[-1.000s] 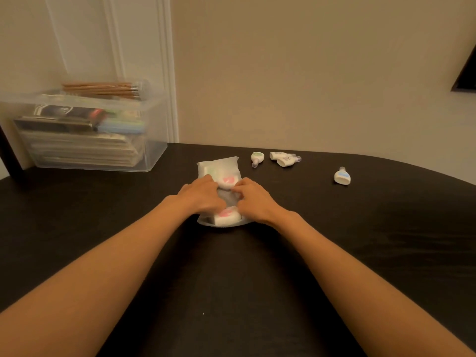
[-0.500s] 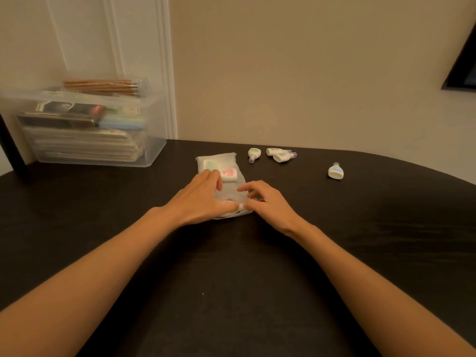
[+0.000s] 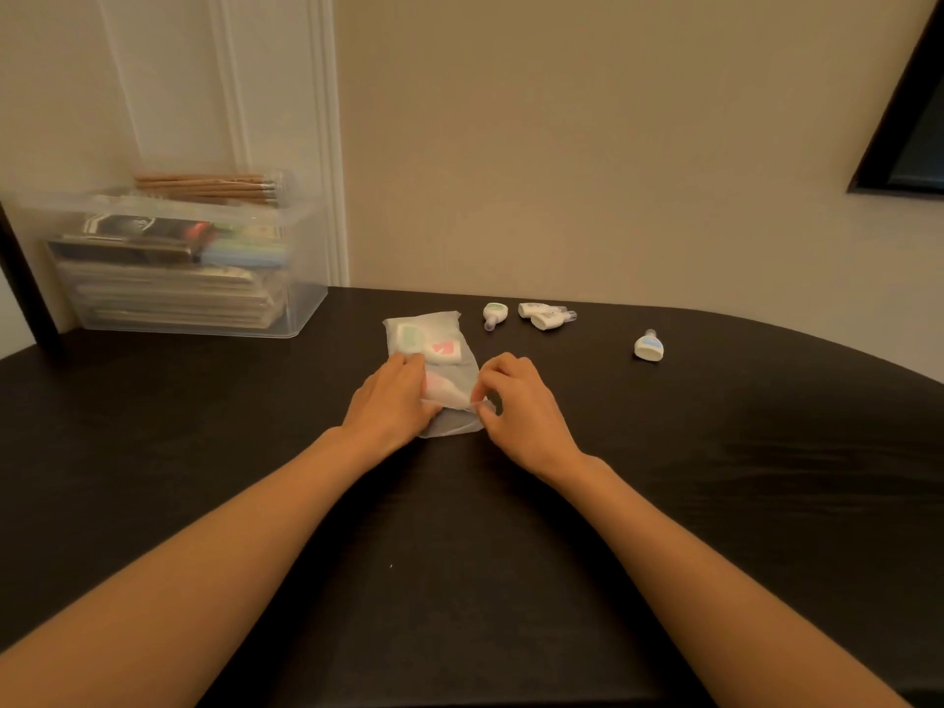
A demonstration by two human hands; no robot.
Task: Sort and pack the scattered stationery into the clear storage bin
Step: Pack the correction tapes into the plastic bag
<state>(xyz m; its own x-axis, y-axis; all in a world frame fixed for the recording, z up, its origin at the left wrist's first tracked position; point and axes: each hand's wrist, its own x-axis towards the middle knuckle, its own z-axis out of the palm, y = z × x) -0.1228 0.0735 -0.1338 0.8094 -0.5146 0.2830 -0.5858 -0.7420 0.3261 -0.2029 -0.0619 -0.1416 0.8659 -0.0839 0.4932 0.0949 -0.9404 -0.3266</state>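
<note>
My hands have slid back to the near end of the frosted translucent plastic pouch (image 3: 434,344); left hand (image 3: 393,406) presses flat, right hand (image 3: 526,411) pinches its edge; probably closing it; clear plastic storage bin (image 3: 301,258) waits far beyond my left hand.

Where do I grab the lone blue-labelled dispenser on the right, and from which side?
Pinch the blue-labelled dispenser across its wide body, from above, with the right hand, nearer once it lets go of the pouch. It lies flat on the table, narrow tip pointing away, so the broad end probably grips best.
</note>
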